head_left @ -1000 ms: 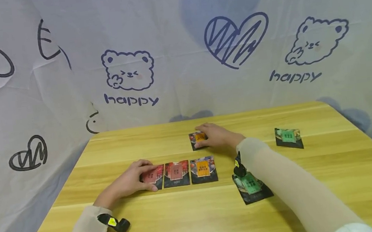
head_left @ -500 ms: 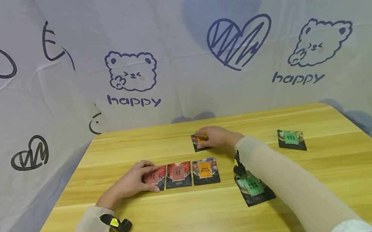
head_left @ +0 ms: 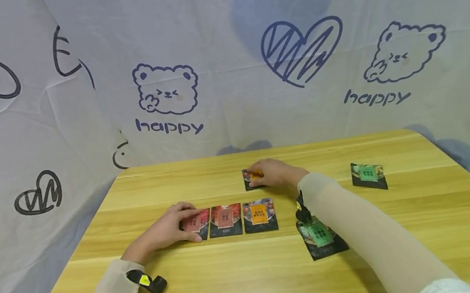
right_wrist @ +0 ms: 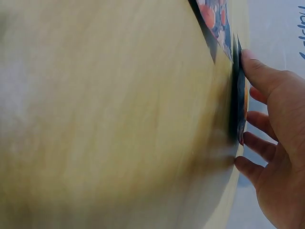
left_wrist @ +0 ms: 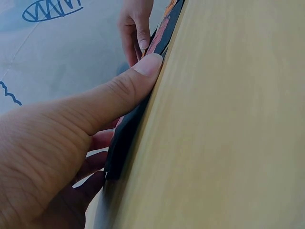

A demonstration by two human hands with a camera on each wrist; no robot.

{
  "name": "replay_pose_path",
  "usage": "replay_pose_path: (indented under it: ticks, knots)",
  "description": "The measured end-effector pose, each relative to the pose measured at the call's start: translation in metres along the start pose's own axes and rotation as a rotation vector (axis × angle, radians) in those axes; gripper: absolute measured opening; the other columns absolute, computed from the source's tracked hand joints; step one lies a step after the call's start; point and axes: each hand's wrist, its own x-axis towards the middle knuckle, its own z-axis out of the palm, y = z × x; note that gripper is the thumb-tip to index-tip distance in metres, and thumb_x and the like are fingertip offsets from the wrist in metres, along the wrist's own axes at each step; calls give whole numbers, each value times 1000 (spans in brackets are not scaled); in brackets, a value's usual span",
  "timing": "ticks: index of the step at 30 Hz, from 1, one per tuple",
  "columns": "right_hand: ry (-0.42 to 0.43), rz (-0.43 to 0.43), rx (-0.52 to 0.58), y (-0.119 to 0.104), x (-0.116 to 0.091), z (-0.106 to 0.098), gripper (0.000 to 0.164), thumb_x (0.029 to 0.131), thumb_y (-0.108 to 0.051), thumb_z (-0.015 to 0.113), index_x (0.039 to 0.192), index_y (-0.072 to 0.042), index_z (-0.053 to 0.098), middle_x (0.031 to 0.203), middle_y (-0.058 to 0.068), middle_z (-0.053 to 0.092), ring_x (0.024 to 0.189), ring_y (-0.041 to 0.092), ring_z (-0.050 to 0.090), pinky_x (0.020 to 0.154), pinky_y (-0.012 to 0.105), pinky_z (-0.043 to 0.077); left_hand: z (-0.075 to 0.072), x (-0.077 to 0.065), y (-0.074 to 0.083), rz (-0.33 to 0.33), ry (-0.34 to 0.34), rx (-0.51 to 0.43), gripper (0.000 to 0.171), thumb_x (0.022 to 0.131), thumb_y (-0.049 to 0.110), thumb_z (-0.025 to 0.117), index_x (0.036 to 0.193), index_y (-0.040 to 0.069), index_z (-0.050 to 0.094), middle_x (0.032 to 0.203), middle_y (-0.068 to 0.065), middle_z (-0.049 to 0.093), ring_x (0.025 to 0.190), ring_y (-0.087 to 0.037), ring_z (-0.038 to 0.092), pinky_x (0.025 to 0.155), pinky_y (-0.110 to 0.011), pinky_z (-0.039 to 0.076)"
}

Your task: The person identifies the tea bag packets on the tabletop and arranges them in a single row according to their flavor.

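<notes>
On the table, my left hand holds the leftmost red-labelled packet, thumb at its near edge and fingers at the far side. In the left wrist view, that thumb rests on the black lower edge. A second red-labelled packet and an orange-labelled packet lie beside it in a row. Farther back, my right hand grips another orange-labelled packet, partly hidden and bowed up under the fingers. In the right wrist view, this packet shows nearly edge-on between thumb and fingers.
A green-labelled packet lies partly under my right forearm. Another green-labelled packet lies at the back right of the wooden table. A patterned cloth hangs behind the table.
My right fingers have closed in on the back orange-labelled packet, which now bows up. The left hand stays on the red-labelled packet. The whole head view has shifted slightly.
</notes>
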Motion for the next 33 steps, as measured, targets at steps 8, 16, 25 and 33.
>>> replay_pose_path:
  ticks: [8, 16, 25, 33]
  knots:
    - [-2, -18, -31, -1, -7, -4, 63, 97, -49, 55, 149, -13, 44, 148, 11, 45, 136, 31, 39, 111, 46, 30, -2, 0, 2, -3, -1, 9, 83, 75, 57, 78, 140, 10, 56, 141, -14, 43, 129, -36, 39, 102, -54, 37]
    - [-8, -21, -58, 3, -16, -6, 61, 98, -47, 56, 146, -11, 48, 144, 12, 48, 134, 31, 43, 109, 47, 32, -1, 0, 3, 6, -2, 8, 82, 75, 55, 79, 140, 10, 56, 140, -14, 45, 128, -35, 40, 102, -53, 37]
    - [-10, 36, -14, 8, -26, -3, 60, 95, -46, 60, 142, -10, 53, 139, 10, 53, 127, 29, 49, 104, 46, 39, -2, -1, 3, 10, -2, 8, 82, 75, 54, 79, 140, 9, 56, 139, -14, 45, 127, -35, 41, 103, -53, 37]
    - [-19, 11, -44, 10, -39, -10, 57, 95, -47, 61, 140, -13, 55, 138, 10, 54, 126, 28, 49, 103, 46, 39, -2, 0, 3, -1, 0, 1, 81, 75, 52, 80, 140, 9, 56, 139, -14, 45, 127, -35, 41, 103, -53, 36]
